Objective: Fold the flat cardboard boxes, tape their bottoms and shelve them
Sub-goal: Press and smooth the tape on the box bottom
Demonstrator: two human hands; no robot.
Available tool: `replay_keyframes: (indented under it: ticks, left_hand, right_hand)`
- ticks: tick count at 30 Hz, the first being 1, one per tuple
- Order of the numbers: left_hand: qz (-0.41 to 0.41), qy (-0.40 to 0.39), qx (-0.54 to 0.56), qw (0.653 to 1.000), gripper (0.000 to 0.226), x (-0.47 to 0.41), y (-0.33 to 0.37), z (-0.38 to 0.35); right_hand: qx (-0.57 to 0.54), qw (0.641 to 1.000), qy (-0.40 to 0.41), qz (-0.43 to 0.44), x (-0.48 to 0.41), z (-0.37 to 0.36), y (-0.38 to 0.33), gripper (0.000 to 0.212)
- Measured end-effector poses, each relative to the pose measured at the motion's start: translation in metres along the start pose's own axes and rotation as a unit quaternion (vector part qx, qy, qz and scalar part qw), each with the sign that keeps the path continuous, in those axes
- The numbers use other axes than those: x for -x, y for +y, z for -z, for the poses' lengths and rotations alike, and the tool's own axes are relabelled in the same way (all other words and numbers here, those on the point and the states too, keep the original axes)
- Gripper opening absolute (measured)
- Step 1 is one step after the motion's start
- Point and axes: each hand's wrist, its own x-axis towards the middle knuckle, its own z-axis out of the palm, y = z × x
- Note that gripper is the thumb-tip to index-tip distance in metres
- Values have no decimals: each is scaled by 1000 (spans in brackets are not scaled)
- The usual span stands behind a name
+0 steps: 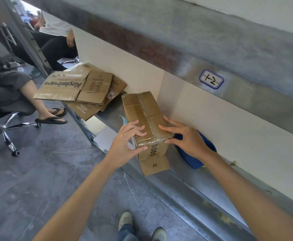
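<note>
shelf (110, 110) bears flat cardboard (69, 86), a box (147, 115)

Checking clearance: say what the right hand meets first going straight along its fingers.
The folded box: the right hand touches its taped face; beyond, probably the left hand.

My left hand (124, 143) and right hand (185, 139) grip the near end of the folded cardboard box (144, 110), taped bottom up, at the shelf's (177, 183) front edge; flat cardboard boxes (76, 87) overhang its far end.
</note>
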Motion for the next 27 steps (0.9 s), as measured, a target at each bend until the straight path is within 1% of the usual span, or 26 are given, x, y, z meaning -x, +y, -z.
replay_keyframes:
  ticks: [2, 6, 9, 12, 14, 17, 19, 22, 24, 27]
  left_hand:
    - [4, 11, 2, 1000, 38, 1, 0, -3]
    - [15, 37, 35, 999, 44, 3, 1, -9]
    - [15, 77, 40, 996, 38, 5, 2, -17]
    - [15, 98, 34, 995, 35, 3, 4, -22]
    - [16, 95, 37, 995, 35, 3, 4, -23]
    - [18, 83, 41, 996, 36, 5, 6, -19]
    - [22, 81, 47, 995, 29, 5, 8, -17]
    - [37, 92, 51, 994, 11, 3, 12, -19]
    - [45, 94, 57, 993, 9, 4, 12, -21]
    - [46, 86, 61, 993, 9, 4, 10, -18]
  right_hand:
    - [-4, 1000, 10, -1, 3, -5, 1, 60]
    - [-25, 999, -5, -26, 3, -16, -9, 56]
    - [-32, 998, 47, -30, -1, -22, -17, 51]
    - [-42, 996, 77, -33, -1, -27, -16, 47]
    - [-44, 995, 80, -35, 1, -29, -15, 47]
    - [-68, 995, 44, -56, 3, -25, -18, 53]
    - [-83, 994, 31, -71, 4, -24, -22, 54]
    - [-46, 994, 63, -78, 4, -29, -25, 43]
    - [-33, 993, 83, -82, 2, -33, -26, 38]
    - [-57, 991, 80, -90, 0, -31, -26, 37]
